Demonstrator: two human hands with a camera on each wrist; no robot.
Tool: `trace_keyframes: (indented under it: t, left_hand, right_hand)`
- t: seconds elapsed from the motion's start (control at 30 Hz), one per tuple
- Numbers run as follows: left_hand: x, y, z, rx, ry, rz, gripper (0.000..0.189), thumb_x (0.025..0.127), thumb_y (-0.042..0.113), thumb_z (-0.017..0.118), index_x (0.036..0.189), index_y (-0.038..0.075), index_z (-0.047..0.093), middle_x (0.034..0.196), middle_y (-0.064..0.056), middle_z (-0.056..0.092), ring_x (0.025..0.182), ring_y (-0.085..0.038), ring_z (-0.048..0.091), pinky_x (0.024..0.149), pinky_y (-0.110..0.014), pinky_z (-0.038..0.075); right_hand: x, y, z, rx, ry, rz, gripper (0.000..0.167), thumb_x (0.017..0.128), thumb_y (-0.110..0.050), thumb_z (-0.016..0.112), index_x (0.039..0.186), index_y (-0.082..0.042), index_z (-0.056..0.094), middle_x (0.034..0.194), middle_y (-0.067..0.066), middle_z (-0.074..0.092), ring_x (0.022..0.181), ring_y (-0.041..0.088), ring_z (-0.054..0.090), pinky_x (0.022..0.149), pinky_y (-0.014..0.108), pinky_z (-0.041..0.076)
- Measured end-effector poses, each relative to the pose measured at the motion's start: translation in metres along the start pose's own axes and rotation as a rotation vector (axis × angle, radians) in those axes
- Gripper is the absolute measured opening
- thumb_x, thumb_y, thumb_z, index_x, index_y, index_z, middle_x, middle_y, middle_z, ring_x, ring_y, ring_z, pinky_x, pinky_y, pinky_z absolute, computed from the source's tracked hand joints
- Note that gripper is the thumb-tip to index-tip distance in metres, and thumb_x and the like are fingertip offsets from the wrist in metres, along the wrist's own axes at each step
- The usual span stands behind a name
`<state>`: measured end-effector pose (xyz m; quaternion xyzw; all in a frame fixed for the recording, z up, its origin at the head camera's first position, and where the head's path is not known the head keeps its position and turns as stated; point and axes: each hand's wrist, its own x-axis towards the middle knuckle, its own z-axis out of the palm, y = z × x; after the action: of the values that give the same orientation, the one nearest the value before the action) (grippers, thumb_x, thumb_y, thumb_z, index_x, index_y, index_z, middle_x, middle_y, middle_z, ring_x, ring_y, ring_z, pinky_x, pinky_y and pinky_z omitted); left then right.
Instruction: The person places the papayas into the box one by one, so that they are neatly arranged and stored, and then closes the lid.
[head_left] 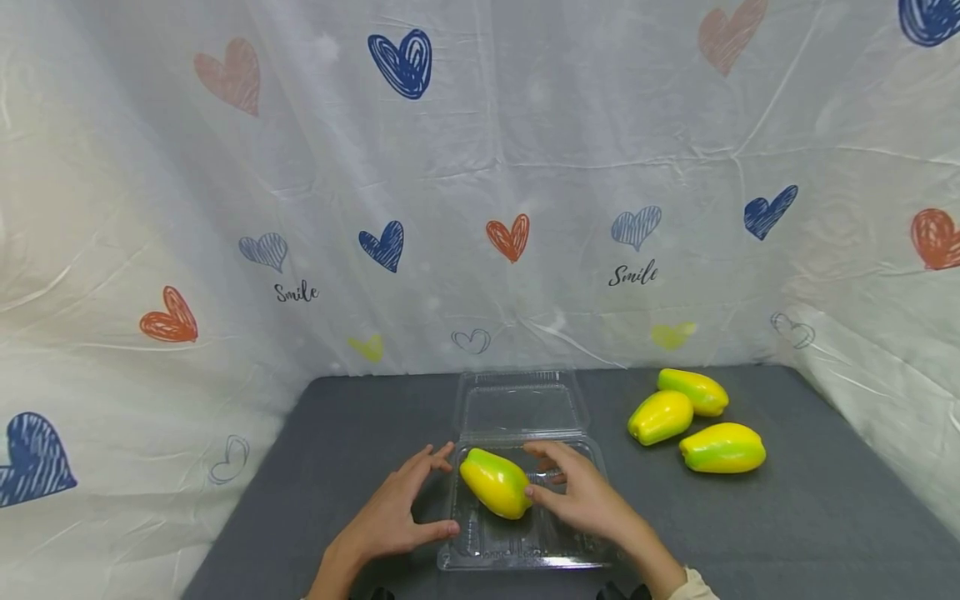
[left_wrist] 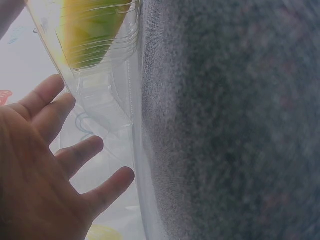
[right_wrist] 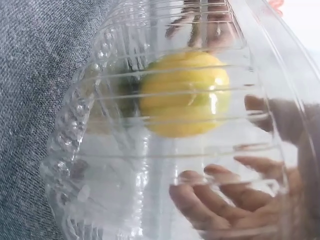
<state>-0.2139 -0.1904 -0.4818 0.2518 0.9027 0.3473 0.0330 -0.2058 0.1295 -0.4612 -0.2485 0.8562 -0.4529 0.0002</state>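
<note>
yellow-green fruit (head_left: 495, 483) lay on a slant in the left half of a clear plastic box (head_left: 525, 567), its green end to the far left and its yellow end near and to the right. the left hand (head_left: 393, 508) was spread wide at the left edge of the box, with a gap to the fruit and nothing in its grip. the right hand (head_left: 581, 496) was loosely bent over the box and not closed around anything; its thumb was so near the yellow end that one could not tell if it touched. the two hands were apart, one on each side. to set the fruit well, small, soft nudges at its two ends seemed best, since a round thing might roll. pressing down hard could bend the thin plastic. keeping the fruit close to the left wall would likely leave room on the right. the lid (head_left: 521, 408) was open at the back, so it was wise not to bump it. three more fruits (head_left: 723, 448) sat on the dark table (head_left: 750, 533), well away to the right.
</note>
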Motion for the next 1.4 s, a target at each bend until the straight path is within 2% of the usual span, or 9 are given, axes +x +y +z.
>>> trace_keyframes:
  t: [0.63, 0.83, 0.97, 1.13, 1.4]
  left_hand:
    - [0.0, 0.0, 0.0, -0.003, 0.004, 0.008, 0.06, 0.084, 0.05, 0.08, 0.135, 0.035, 0.051, 0.168, 0.007, 0.03, 0.157, -0.039, 0.021, 0.107, -0.085, 0.021]
    - [0.0, 0.0, 0.0, 0.005, 0.003, 0.014, 0.06, 0.084, 0.05, 0.08, 0.135, 0.034, 0.052, 0.168, 0.007, 0.03, 0.157, -0.039, 0.021, 0.107, -0.085, 0.022]
    - [0.0, -0.001, 0.001, 0.002, 0.002, 0.01, 0.06, 0.084, 0.05, 0.08, 0.135, 0.034, 0.052, 0.168, 0.006, 0.03, 0.157, -0.039, 0.021, 0.107, -0.085, 0.022]
    - [0.0, -0.001, 0.001, 0.001, 0.003, 0.006, 0.06, 0.084, 0.051, 0.08, 0.134, 0.034, 0.052, 0.168, 0.007, 0.03, 0.157, -0.039, 0.021, 0.107, -0.084, 0.022]
    - [0.0, -0.001, 0.001, -0.006, 0.002, -0.003, 0.061, 0.084, 0.052, 0.079, 0.136, 0.036, 0.05, 0.168, 0.008, 0.029, 0.157, -0.038, 0.02, 0.108, -0.084, 0.021]
  right_hand:
    - [-0.007, 0.012, -0.019, -0.017, 0.106, 0.009, 0.048, 0.094, -0.027, 0.074, 0.136, -0.008, 0.061, 0.133, 0.013, 0.065, 0.116, 0.036, 0.064, 0.093, 0.046, 0.057]
    - [-0.009, 0.02, -0.026, -0.067, 0.199, -0.07, 0.041, 0.092, -0.023, 0.077, 0.13, -0.01, 0.066, 0.124, 0.007, 0.069, 0.112, 0.032, 0.065, 0.092, 0.043, 0.059]
    - [-0.01, 0.022, -0.029, -0.105, 0.254, -0.124, 0.036, 0.091, -0.018, 0.077, 0.126, -0.011, 0.068, 0.12, 0.005, 0.071, 0.108, 0.025, 0.066, 0.09, 0.042, 0.059]
    - [-0.013, 0.025, -0.035, -0.127, 0.301, -0.136, 0.035, 0.09, -0.015, 0.078, 0.124, -0.017, 0.069, 0.12, 0.003, 0.072, 0.107, 0.018, 0.067, 0.089, 0.041, 0.059]
    - [-0.019, 0.032, -0.048, -0.129, 0.337, -0.113, 0.034, 0.09, -0.012, 0.078, 0.123, -0.015, 0.07, 0.119, 0.005, 0.072, 0.108, 0.028, 0.067, 0.089, 0.041, 0.059]
